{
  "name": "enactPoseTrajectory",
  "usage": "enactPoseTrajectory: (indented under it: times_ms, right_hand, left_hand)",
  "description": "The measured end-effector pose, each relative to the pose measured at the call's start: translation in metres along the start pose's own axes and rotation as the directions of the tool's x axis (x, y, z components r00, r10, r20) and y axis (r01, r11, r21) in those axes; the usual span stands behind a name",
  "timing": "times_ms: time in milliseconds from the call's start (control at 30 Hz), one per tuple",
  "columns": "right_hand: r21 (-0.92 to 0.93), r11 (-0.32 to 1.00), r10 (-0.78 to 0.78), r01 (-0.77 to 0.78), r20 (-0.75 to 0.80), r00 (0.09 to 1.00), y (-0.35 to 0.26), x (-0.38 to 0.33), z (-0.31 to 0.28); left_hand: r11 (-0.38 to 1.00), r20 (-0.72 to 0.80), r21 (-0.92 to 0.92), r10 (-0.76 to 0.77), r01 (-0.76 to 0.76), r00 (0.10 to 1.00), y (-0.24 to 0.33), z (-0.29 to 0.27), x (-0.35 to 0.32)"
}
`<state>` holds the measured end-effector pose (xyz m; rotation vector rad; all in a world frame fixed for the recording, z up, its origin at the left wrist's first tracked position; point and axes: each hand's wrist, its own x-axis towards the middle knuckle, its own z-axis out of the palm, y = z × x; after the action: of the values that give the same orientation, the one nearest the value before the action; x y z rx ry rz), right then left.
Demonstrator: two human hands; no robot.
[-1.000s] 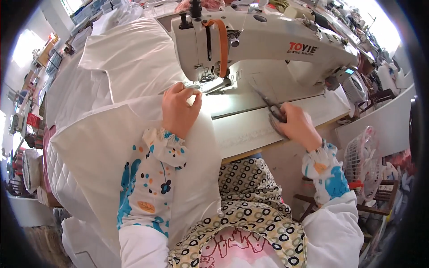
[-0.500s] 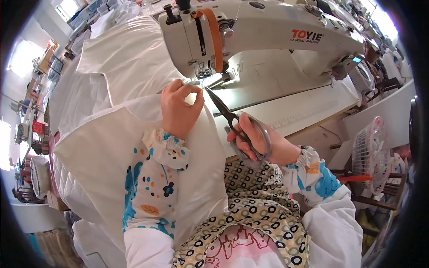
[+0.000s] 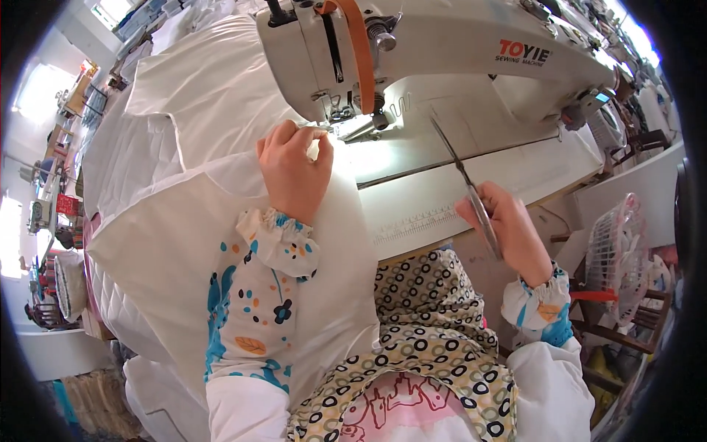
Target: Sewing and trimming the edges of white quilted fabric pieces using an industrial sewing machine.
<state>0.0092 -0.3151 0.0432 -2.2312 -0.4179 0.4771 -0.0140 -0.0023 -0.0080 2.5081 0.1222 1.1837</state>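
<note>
My left hand point(image 3: 296, 166) is closed in a pinch just below the needle area of a white sewing machine point(image 3: 434, 40). What sits between its thumb and finger is too small to make out. White fabric point(image 3: 177, 228) spreads under that hand and forearm, down over my lap. In my right hand point(image 3: 515, 228) is a pair of scissors point(image 3: 465, 173), gripped by the handles. Their blades point up and away over the machine bed, apart from the fabric, and look closed. An orange strap point(image 3: 359, 59) hangs on the machine head.
A ruler scale point(image 3: 416, 227) runs along the table's front edge. More white cloth point(image 3: 213, 88) lies beyond my left hand, and quilted white material point(image 3: 129, 295) hangs at the left. To the right stand a pink-rimmed fan point(image 3: 617, 254) and a wooden chair point(image 3: 648, 320).
My right hand has drawn the scissors away to the right from beside my left hand and turned them edge-on. My left hand keeps its pinch, nearly in place. The view has shifted slightly.
</note>
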Motion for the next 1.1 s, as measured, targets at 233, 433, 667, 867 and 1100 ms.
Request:
enactPoseTrajectory:
  times_ms: [233,433,667,867,1100]
  right_hand:
    - [-0.62,0.785,-0.282,-0.015,-0.379,0.881,0.008,0.027,0.004]
    - [-0.512,0.799,-0.553,0.315,-0.42,0.72,-0.007,0.058,0.028]
    - [-0.211,0.86,-0.511,0.465,-0.352,0.784,-0.057,0.101,0.086]
    - [0.02,0.874,-0.429,0.486,-0.44,0.789,-0.055,0.127,0.122]
    - [-0.059,0.912,-0.398,0.407,-0.378,0.836,-0.057,0.145,0.128]
  left_hand:
    - [0.998,-0.007,0.035,0.059,-0.058,0.998,0.001,0.002,0.003]
    - [0.996,0.001,0.028,0.082,-0.082,0.997,0.002,0.004,0.004]
    - [0.998,0.023,0.026,0.052,-0.052,0.998,0.004,0.001,0.0]
    - [0.995,0.05,0.097,0.004,-0.009,0.999,0.005,-0.001,-0.002]
    - [0.996,0.031,0.076,0.046,-0.048,0.998,0.001,0.01,0.006]
